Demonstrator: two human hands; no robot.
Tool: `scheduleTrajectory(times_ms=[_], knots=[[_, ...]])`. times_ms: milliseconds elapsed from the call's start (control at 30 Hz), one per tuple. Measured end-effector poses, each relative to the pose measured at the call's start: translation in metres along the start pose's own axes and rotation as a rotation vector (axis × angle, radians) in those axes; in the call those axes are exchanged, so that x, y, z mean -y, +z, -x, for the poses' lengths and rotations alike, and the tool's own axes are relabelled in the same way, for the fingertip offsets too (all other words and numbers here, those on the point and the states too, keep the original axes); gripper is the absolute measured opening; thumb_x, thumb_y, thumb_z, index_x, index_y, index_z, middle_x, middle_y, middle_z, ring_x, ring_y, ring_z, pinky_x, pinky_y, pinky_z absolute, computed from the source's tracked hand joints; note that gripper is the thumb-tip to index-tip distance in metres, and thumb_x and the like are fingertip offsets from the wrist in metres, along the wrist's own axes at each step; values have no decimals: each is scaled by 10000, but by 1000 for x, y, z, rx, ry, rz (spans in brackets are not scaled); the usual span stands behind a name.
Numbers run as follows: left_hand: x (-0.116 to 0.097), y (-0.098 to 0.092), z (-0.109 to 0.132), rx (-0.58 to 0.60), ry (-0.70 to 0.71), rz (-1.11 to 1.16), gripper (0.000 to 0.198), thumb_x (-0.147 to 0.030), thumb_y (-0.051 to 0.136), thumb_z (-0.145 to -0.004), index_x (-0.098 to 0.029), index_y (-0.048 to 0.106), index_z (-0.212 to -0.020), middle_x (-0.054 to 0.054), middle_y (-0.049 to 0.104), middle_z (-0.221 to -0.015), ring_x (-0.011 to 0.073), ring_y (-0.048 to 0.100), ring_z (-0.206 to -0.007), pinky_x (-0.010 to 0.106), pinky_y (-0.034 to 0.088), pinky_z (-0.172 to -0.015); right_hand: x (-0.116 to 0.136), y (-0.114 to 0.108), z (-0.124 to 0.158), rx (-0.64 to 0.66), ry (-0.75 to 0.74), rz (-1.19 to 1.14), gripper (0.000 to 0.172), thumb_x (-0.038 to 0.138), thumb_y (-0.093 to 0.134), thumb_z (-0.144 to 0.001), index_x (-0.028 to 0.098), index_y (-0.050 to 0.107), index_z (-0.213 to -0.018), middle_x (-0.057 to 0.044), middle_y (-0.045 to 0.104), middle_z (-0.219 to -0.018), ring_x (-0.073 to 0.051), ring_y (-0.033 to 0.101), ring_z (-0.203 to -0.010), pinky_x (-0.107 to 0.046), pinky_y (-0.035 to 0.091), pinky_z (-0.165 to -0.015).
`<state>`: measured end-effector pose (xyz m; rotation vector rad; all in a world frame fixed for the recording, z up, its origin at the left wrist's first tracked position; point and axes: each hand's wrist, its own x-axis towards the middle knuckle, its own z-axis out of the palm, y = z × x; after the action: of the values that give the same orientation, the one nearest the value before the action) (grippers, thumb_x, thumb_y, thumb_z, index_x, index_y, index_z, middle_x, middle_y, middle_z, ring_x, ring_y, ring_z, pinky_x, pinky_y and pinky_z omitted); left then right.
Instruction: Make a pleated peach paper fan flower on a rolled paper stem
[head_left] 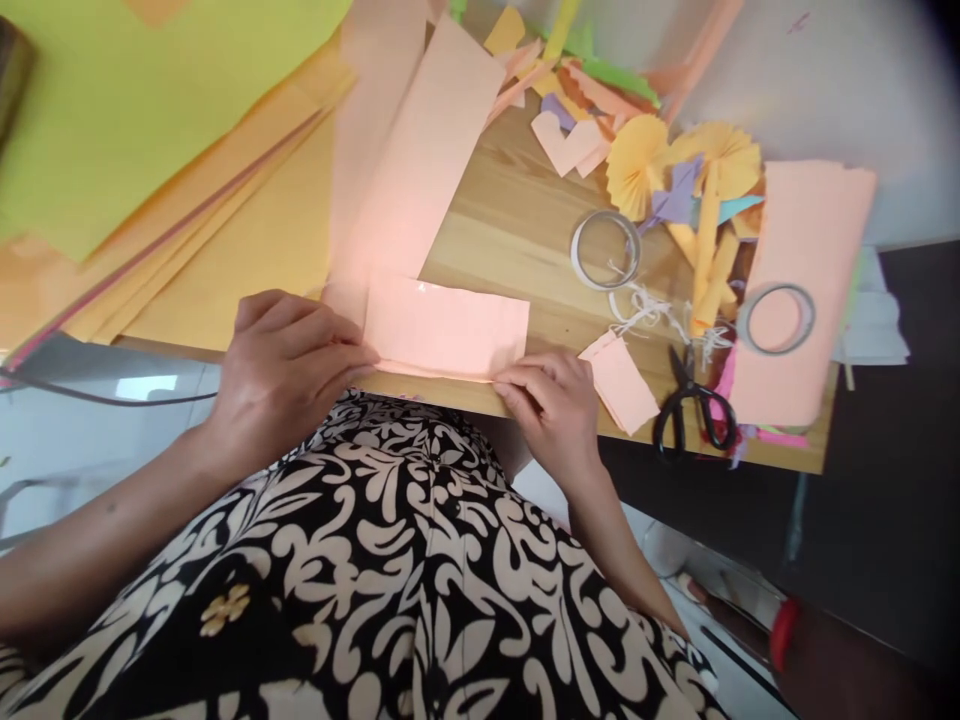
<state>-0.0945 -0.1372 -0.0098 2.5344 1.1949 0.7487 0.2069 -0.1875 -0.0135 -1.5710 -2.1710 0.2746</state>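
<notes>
A rectangular piece of pink paper [446,325] lies at the table's front edge, with a narrow fold along its near side. My left hand [289,355] pinches the left end of that fold between thumb and fingers. At the other end, my right hand [551,400] is closed on the near right corner of the same paper. Right beside my right hand rests a smaller folded pink paper [621,382]. Larger pink sheets [420,150] lie just behind the paper, reaching toward the back.
Black-handled scissors [694,405] sit near the front edge at right. One tape roll [576,250] lies on the wooden table [510,220], another tape roll [808,320] on a pink stack [814,210]. Yellow paper fans [637,165] and scraps crowd the back; yellow-green sheets [165,100] spread at left.
</notes>
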Motion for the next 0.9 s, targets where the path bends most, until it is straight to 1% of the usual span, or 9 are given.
scheduleTrajectory(times_ms=[233, 333, 400, 500, 567, 667, 767, 900], knots=[[-11, -10, -10, 87, -131, -7, 192, -235, 578, -1016, -270, 719, -891, 0, 770, -953, 234, 668, -911, 507, 444, -863, 4, -19, -18, 223, 128, -45, 184, 291, 606, -1012, 241, 692, -857, 9, 691, -837, -186, 601, -836, -354, 357, -778], [-13, -14, -13, 111, -187, 1, 219, -282, 579, -1023, -251, 718, -858, 3, 764, -930, 241, 665, -896, 521, 450, -877, 4, -23, -25, 273, 142, -66, 187, 277, 626, -990, 234, 667, -812, 19, 653, -781, -176, 583, -789, -337, 348, -737], [-13, -16, -16, 132, -211, -7, 235, -315, 573, -1028, -254, 701, -841, 5, 760, -913, 240, 653, -877, 520, 456, -865, 2, -24, -28, 277, 139, -74, 197, 265, 638, -978, 230, 650, -784, 23, 636, -753, -172, 575, -765, -333, 344, -718], [-11, -20, -22, 187, -209, -18, 273, -328, 543, -1039, -272, 657, -797, -1, 750, -881, 226, 630, -843, 502, 458, -844, 1, -24, -30, 270, 143, -81, 209, 254, 663, -964, 229, 632, -759, 26, 649, -753, -172, 582, -762, -338, 341, -713], [-10, -21, -25, 224, -181, -13, 290, -315, 528, -1042, -273, 639, -778, 2, 744, -863, 225, 614, -815, 500, 452, -838, 1, -24, -31, 267, 147, -80, 224, 263, 673, -960, 230, 622, -745, 27, 657, -751, -174, 591, -763, -341, 338, -708], [-8, -22, -29, 246, -147, -6, 282, -290, 526, -1033, -264, 620, -768, 13, 740, -842, 233, 596, -776, 492, 442, -801, 2, -24, -33, 267, 145, -75, 244, 284, 669, -964, 233, 610, -733, 30, 666, -736, -171, 597, -742, -345, 338, -700], [-8, -23, -32, 274, -161, -14, 276, -266, 502, -1030, -269, 607, -774, 3, 740, -836, 235, 602, -783, 488, 435, -803, 2, -24, -35, 273, 175, -86, 218, 289, 661, -964, 238, 612, -758, 39, 664, -707, -160, 592, -698, -344, 346, -700], [-7, -22, -33, 247, -168, -2, 230, -253, 513, -1040, -276, 609, -832, -20, 729, -817, 228, 592, -788, 496, 407, -867, 2, -26, -36, 287, 225, -104, 161, 283, 664, -957, 238, 620, -809, 46, 649, -697, -147, 576, -650, -334, 355, -694]])
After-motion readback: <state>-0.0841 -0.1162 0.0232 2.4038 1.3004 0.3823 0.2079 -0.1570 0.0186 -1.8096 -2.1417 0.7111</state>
